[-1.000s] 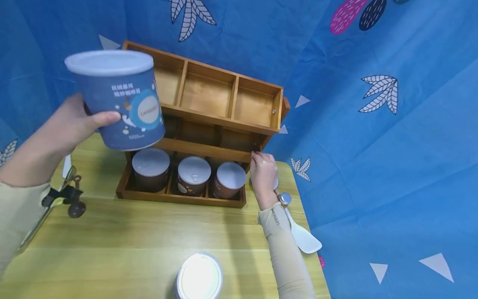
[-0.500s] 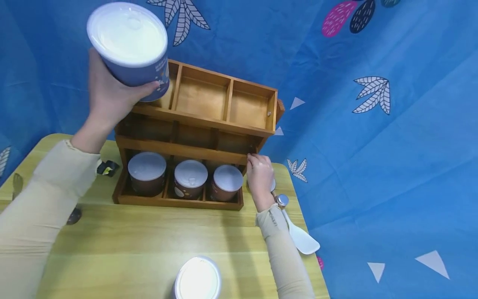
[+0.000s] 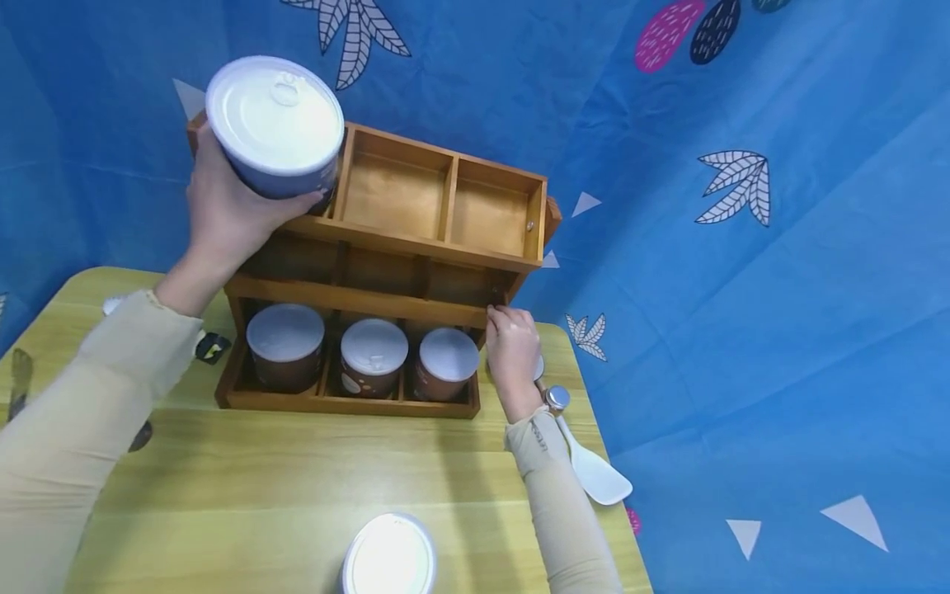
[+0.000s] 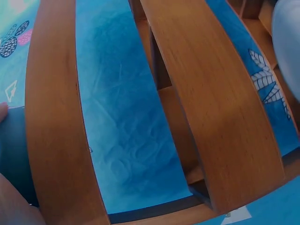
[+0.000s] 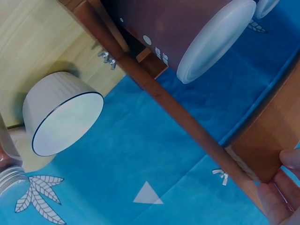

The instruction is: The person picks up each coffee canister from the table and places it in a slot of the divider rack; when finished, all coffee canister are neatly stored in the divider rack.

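In the head view my left hand (image 3: 230, 198) grips a blue canister (image 3: 275, 124) with a white pull-tab lid. The canister is upright at the left compartment of the top tier of a wooden three-tier rack (image 3: 401, 239). Its lower part is hidden behind the hand and the front rail. My right hand (image 3: 514, 342) pinches the right end of the rack's middle tier; fingers (image 5: 274, 199) and thumb show there in the right wrist view. Three brown canisters with white lids, left (image 3: 285, 342), middle (image 3: 373, 355) and right (image 3: 447, 363), fill the bottom tier.
Another white-lidded canister (image 3: 389, 553) stands at the table's front. Right of the rack are a white ribbed bowl (image 5: 68, 115), a small metal-capped jar (image 3: 557, 398) and a white spatula (image 3: 599, 477). Dark utensils (image 3: 21, 379) lie at the left. Blue cloth (image 3: 705, 330) hangs behind.
My left hand has carried the blue canister up and back from the rack's left front, then lowered it at the top-left compartment. My right hand keeps its hold on the rack.
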`<state>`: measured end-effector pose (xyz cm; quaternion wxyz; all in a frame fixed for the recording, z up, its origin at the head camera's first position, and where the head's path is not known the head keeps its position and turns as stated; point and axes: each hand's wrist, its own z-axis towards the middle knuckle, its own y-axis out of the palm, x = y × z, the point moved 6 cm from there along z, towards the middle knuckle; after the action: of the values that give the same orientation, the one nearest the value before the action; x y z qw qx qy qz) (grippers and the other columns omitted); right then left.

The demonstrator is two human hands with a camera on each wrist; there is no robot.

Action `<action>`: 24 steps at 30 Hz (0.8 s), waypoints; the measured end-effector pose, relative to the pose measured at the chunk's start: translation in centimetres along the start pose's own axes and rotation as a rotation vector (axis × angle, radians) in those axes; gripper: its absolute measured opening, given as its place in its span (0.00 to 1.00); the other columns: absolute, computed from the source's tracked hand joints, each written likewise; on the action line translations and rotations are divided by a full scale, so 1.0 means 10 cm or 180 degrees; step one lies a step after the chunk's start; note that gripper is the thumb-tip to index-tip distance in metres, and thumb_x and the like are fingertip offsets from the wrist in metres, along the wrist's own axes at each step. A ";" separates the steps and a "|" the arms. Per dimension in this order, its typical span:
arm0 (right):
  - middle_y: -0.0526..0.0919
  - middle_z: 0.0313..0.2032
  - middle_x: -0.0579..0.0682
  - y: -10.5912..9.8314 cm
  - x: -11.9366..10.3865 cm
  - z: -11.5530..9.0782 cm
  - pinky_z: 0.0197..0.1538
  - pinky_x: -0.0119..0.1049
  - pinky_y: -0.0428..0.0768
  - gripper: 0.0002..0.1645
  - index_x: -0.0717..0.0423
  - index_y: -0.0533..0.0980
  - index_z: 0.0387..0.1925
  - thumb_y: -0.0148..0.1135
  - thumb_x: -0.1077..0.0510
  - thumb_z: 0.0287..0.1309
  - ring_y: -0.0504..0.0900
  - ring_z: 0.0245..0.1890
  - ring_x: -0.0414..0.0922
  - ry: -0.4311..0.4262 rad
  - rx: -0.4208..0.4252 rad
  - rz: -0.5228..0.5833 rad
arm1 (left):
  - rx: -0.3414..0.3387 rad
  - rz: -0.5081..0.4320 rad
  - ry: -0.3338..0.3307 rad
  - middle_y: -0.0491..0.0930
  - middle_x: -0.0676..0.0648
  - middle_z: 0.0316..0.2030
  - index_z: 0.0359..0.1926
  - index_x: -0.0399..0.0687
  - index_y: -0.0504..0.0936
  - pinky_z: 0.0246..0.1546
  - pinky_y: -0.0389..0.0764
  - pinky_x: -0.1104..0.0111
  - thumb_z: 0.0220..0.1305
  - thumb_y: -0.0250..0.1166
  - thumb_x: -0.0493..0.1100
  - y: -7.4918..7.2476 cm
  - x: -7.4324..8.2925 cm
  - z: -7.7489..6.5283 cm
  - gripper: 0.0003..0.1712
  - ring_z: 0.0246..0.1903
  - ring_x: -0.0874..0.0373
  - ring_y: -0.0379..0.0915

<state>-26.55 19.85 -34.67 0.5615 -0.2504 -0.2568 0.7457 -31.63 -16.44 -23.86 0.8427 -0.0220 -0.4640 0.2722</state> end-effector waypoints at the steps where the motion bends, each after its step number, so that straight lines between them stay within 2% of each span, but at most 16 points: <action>1: 0.90 0.37 0.54 0.00 -0.01 0.00 0.45 0.41 0.85 0.07 0.59 0.87 0.37 0.67 0.65 0.56 0.86 0.38 0.52 -0.0010 -0.0002 0.0004 | -0.0021 0.0020 0.0001 0.60 0.54 0.73 0.75 0.61 0.49 0.75 0.55 0.62 0.38 0.82 0.45 0.00 -0.01 -0.01 0.67 0.73 0.61 0.56; 8: 0.90 0.37 0.54 0.00 -0.04 -0.01 0.46 0.42 0.84 0.07 0.59 0.87 0.37 0.68 0.66 0.56 0.86 0.39 0.52 0.0018 0.0006 0.0022 | -0.0167 0.0123 -0.0073 0.59 0.54 0.74 0.75 0.64 0.47 0.75 0.55 0.55 0.41 0.81 0.47 -0.02 -0.02 -0.02 0.67 0.73 0.58 0.56; 15: 0.90 0.37 0.54 -0.01 -0.05 -0.01 0.47 0.41 0.84 0.07 0.59 0.87 0.37 0.67 0.65 0.56 0.86 0.39 0.52 0.0009 -0.0021 0.0029 | -0.0170 -0.0127 -0.0115 0.61 0.54 0.73 0.76 0.64 0.48 0.76 0.57 0.63 0.44 0.80 0.42 -0.04 -0.01 -0.09 0.64 0.73 0.63 0.56; 20: 0.90 0.36 0.54 -0.03 -0.04 0.00 0.46 0.41 0.84 0.07 0.59 0.88 0.36 0.67 0.66 0.55 0.85 0.38 0.52 0.0052 0.0025 0.0047 | -0.0148 -0.0125 0.0072 0.59 0.57 0.74 0.76 0.65 0.50 0.75 0.59 0.68 0.47 0.78 0.40 -0.09 0.05 -0.20 0.61 0.73 0.67 0.55; 24: 0.90 0.37 0.54 -0.03 -0.03 0.01 0.46 0.42 0.84 0.07 0.59 0.87 0.36 0.66 0.65 0.57 0.85 0.39 0.52 0.0074 -0.0016 0.0042 | -0.0189 -0.0117 0.0299 0.54 0.58 0.76 0.77 0.63 0.49 0.75 0.58 0.72 0.46 0.79 0.37 -0.14 0.09 -0.41 0.63 0.74 0.67 0.51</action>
<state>-26.33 19.57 -34.42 0.5588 -0.2622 -0.2504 0.7458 -27.42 -16.30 -25.09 0.8674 -0.0512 -0.4321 0.2416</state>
